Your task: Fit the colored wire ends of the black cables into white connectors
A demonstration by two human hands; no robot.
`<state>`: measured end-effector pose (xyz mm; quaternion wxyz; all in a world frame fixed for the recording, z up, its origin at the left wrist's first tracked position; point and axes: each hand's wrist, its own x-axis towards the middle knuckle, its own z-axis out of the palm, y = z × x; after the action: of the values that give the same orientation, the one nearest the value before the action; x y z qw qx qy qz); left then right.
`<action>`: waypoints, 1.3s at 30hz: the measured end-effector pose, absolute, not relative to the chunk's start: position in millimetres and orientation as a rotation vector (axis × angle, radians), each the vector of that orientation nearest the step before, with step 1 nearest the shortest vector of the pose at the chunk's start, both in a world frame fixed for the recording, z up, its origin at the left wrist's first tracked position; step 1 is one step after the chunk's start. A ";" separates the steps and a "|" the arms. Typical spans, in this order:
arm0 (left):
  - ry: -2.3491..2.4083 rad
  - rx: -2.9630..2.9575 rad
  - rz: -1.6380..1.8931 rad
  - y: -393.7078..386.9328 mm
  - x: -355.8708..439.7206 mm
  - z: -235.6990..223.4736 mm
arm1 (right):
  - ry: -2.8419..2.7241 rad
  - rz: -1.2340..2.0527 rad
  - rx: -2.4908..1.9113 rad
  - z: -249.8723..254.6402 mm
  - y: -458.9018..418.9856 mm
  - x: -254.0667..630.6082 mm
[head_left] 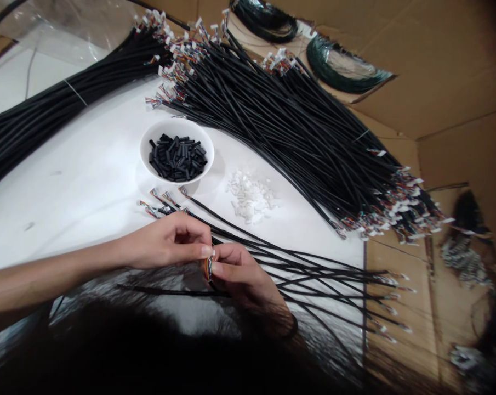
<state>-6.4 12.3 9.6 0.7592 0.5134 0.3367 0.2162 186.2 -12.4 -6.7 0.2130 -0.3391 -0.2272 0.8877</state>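
Observation:
My left hand [176, 241] reaches in from the left, thumb and forefinger pinched at a small white connector on a cable end. Close against it, my right hand [245, 277] is closed on the same black cable's end, where short coloured wires [207, 269] show between the fingers. The connector's details are too small to make out. Several black cables [313, 263] with coloured wire ends lie crossed beneath and beyond my hands. Past them stand a white bowl [144, 156] of short black tubes [177, 159] and a loose heap of small white pieces [252, 196].
A large bundle of black cables [272, 115] with white connectors lies across the back and right. Another tied bundle [67, 104] runs along the left. Coils of dark wire [342, 66] rest by cardboard [449, 60]. Dark hair covers the bottom foreground.

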 end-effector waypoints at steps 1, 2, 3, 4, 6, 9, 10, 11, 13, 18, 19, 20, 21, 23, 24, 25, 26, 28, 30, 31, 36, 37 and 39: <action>0.733 1.122 0.467 12.3 -6.4 9.6 | -0.628 2.469 -0.936 -7.0 -12.5 186.4; 0.732 1.123 0.466 12.3 -6.3 9.6 | -0.624 2.471 -0.928 -7.3 -12.6 186.6; 0.729 1.123 0.466 12.3 -6.4 9.6 | -0.622 2.471 -0.921 -7.6 -12.8 186.8; 0.724 1.119 0.468 12.3 -6.5 9.8 | -0.624 2.470 -0.916 -7.9 -13.0 187.0; 0.712 1.105 0.474 12.2 -7.0 10.1 | -0.631 2.464 -0.917 -8.7 -13.6 187.2; 0.708 1.092 0.454 12.2 -8.5 10.2 | -0.639 2.459 -0.932 -9.6 -14.1 187.4; 0.709 1.093 0.443 12.3 -9.0 10.1 | -0.637 2.459 -0.928 -9.8 -14.2 187.5; 0.707 1.095 0.434 12.2 -9.5 10.0 | -0.635 2.458 -0.919 -9.9 -14.2 187.5; 0.696 1.094 0.436 12.0 -10.0 9.9 | -0.635 2.454 -0.892 -9.9 -14.3 187.4; 0.666 1.095 0.474 11.2 -9.1 10.3 | -0.621 2.443 -0.857 -10.4 -15.5 187.4; 0.665 1.094 0.479 11.1 -8.8 10.4 | -0.620 2.444 -0.856 -10.7 -15.7 187.5; 0.663 1.091 0.486 11.0 -8.4 10.4 | -0.619 2.443 -0.856 -11.0 -15.9 187.6; 0.661 1.090 0.498 10.8 -8.1 10.4 | -0.616 2.441 -0.860 -11.3 -16.0 187.8; 0.650 1.096 0.524 10.6 -7.5 10.6 | -0.617 2.442 -0.867 -11.5 -15.8 188.2; 0.644 1.107 0.539 10.6 -7.4 10.7 | -0.620 2.443 -0.866 -11.3 -15.7 188.4; 0.639 1.124 0.554 10.6 -7.3 11.0 | -0.621 2.443 -0.867 -11.0 -15.5 188.6; 0.639 1.148 0.568 10.7 -7.4 11.3 | -0.623 2.445 -0.867 -10.4 -15.4 188.7; 0.650 1.214 0.588 11.4 -7.7 12.2 | -0.624 2.444 -0.882 -8.9 -15.2 188.9; 0.663 1.285 0.601 12.6 -8.2 13.3 | -0.635 2.437 -0.910 -7.4 -15.0 188.9; 0.667 1.317 0.605 13.3 -8.5 13.8 | -0.647 2.431 -0.920 -6.8 -14.9 188.8; 0.688 1.466 0.607 16.1 -8.8 16.3 | -0.708 2.415 -0.948 -4.1 -13.6 188.5; 0.695 1.489 0.611 16.5 -8.8 16.8 | -0.715 2.414 -0.955 -3.2 -13.4 188.6; 0.708 1.525 0.614 17.0 -9.1 17.8 | -0.721 2.403 -0.970 -1.1 -13.1 189.0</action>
<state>-9.1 17.0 17.8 0.6257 0.6646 0.3086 0.2676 189.0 -13.1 -1.1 0.2242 -0.3515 -0.2613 0.8706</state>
